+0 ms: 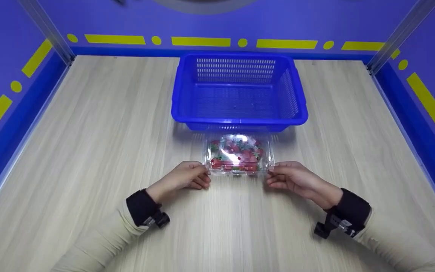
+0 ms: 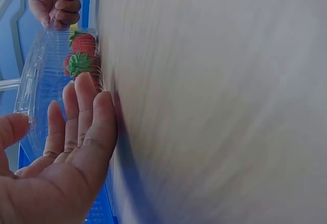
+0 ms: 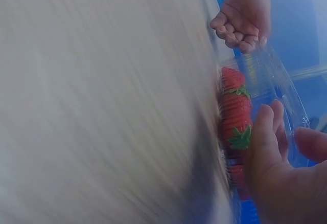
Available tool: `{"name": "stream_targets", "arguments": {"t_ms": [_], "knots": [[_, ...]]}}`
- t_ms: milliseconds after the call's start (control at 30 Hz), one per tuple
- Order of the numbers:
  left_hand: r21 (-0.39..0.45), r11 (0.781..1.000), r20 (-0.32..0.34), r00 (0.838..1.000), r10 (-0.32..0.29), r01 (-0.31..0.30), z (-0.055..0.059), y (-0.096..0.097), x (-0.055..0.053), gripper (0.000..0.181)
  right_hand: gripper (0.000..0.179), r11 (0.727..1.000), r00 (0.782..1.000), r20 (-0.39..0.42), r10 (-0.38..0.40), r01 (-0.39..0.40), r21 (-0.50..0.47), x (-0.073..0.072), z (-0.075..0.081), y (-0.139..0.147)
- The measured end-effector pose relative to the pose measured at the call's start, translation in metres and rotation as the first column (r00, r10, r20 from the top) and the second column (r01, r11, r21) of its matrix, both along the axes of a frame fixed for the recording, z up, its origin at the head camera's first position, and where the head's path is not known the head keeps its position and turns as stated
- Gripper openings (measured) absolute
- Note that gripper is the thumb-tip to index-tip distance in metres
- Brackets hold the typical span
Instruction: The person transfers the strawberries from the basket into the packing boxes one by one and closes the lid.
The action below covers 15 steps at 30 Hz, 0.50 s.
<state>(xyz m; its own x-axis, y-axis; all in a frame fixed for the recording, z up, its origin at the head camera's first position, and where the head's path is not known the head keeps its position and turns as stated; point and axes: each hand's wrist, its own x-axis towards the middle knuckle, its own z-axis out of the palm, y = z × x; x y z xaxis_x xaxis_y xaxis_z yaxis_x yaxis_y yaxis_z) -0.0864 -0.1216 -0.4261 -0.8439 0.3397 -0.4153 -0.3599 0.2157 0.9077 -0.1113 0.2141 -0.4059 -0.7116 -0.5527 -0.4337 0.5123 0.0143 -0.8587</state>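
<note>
A clear plastic clamshell box (image 1: 236, 153) of strawberries stands just in front of a blue basket (image 1: 240, 121), its lid down. My left hand (image 1: 187, 175) pinches the box's near left corner between thumb and fingers. At the near right corner, my right hand (image 1: 296, 180) does the same. Red strawberries (image 2: 84, 45) with green leaves show through the clear side in the left wrist view. The right wrist view shows more strawberries (image 3: 236, 109) low in the box, partly behind my fingers. Whether the box's base touches the table I cannot tell.
The basket has slotted walls and no contents that I can see. It stands toward the back of a pale wood-grain table (image 1: 119, 113). Blue panels (image 1: 217, 22) with yellow marks border the table at the back and both sides.
</note>
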Motion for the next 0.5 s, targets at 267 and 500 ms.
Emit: {"name": "stream_targets", "arguments": {"t_ms": [267,500], "knots": [[-0.034,0.999,-0.006,1.0,-0.024,0.024,0.002,0.0,-0.002,0.027,0.024,0.999,0.997,-0.058,-0.046,0.046,-0.009,0.006,-0.007,0.0],[-0.394,0.913,-0.288,0.929,-0.232,0.106,0.037,-0.02,-0.006,0.042,0.041,0.849,0.878,-0.316,0.359,-0.167,0.501,-0.008,0.028,0.017]]}}
